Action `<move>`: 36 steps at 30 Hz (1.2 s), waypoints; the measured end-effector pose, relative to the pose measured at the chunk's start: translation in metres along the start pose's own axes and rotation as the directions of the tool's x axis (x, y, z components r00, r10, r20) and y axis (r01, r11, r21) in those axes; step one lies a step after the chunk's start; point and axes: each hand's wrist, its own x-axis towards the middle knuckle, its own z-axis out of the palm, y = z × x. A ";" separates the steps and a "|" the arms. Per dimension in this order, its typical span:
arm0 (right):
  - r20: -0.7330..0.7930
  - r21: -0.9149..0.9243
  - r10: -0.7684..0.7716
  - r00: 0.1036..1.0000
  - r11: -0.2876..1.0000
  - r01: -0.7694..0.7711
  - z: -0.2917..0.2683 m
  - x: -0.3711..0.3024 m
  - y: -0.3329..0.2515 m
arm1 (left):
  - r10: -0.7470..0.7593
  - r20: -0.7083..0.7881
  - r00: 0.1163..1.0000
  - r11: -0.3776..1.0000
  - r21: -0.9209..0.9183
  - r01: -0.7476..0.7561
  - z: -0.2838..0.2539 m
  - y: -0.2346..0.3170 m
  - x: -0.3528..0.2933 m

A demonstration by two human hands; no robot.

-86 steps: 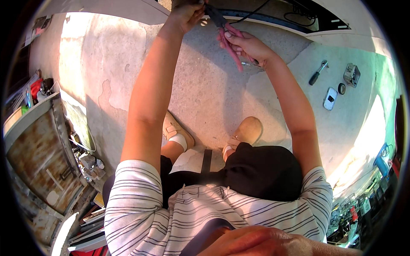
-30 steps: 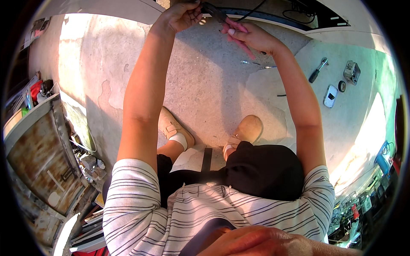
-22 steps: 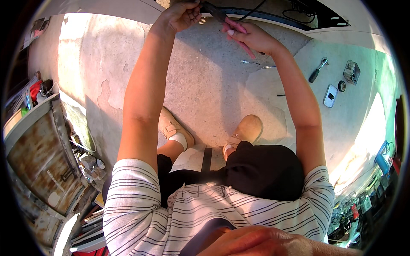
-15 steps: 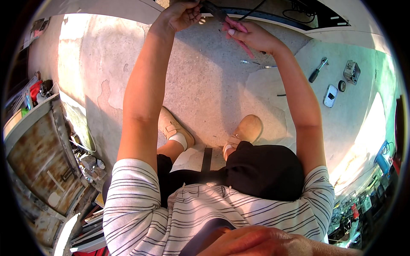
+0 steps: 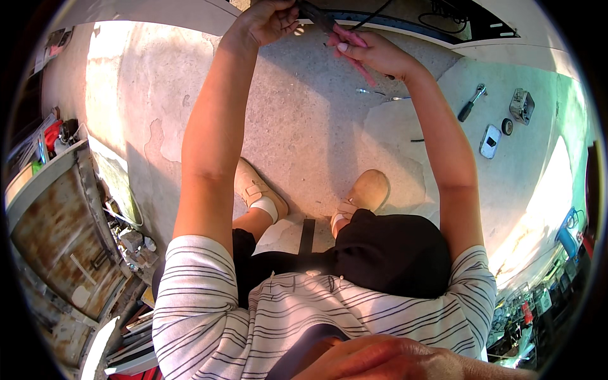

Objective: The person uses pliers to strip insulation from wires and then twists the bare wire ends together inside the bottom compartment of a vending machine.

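Observation:
Pliers with worn pink handles (image 5: 350,38) and dark jaws are gripped in my right hand (image 5: 379,54), at the top of the view. One handle sticks out below my fingers. My left hand (image 5: 266,25) is closed at the jaw end of the pliers, its fingers curled together. Whatever they pinch is hidden or too small to make out. Both hands are in front of an opened white panel (image 5: 171,14) with a dark cavity (image 5: 405,19) holding black cables (image 5: 437,24).
Short wire pieces (image 5: 370,92) lie on the concrete floor (image 5: 291,114) below my right hand. To the right are a ratchet wrench (image 5: 472,103), a metal box (image 5: 522,106), a black tape roll (image 5: 506,127) and a white handheld device (image 5: 490,141). A rusty panel (image 5: 63,234) leans at left.

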 end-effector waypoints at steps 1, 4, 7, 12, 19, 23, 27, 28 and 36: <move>0.025 0.013 0.026 0.999 1.000 -0.026 -0.001 0.000 -0.005 | -0.007 -0.009 1.000 1.000 -0.004 0.007 -0.001 0.001 -0.001; 0.029 0.018 -0.007 1.000 1.000 0.007 0.001 0.001 -0.004 | -0.003 0.010 1.000 1.000 -0.021 0.003 -0.001 0.001 -0.003; 0.033 0.045 -0.022 0.999 0.999 0.021 -0.002 0.001 0.000 | -0.012 0.031 0.999 1.000 -0.015 0.013 0.003 0.003 -0.005; 0.042 0.071 0.026 0.999 0.997 -0.029 -0.002 0.000 -0.006 | -0.016 -0.017 1.000 1.000 -0.024 0.015 0.001 0.004 -0.008; 0.030 -0.018 -0.002 1.000 1.000 0.002 -0.002 0.001 -0.005 | -0.010 -0.025 1.000 1.000 -0.027 0.009 0.001 0.003 -0.008; 0.015 -0.032 -0.027 1.000 0.999 0.027 -0.001 0.002 -0.003 | -0.003 -0.056 0.998 1.000 -0.021 0.002 -0.002 0.002 -0.006; 0.061 -0.065 0.038 0.997 0.997 -0.034 -0.005 0.002 -0.006 | -0.007 -0.043 0.999 1.000 -0.001 0.007 -0.005 0.002 -0.005; 0.060 -0.076 0.056 0.997 0.996 -0.052 -0.005 0.003 -0.004 | -0.007 -0.038 0.999 1.000 0.000 0.007 -0.004 0.002 -0.005; 0.081 -0.081 0.078 0.994 0.994 -0.071 -0.004 0.003 -0.008 | 0.012 -0.018 1.000 1.000 -0.015 -0.012 -0.002 0.000 -0.010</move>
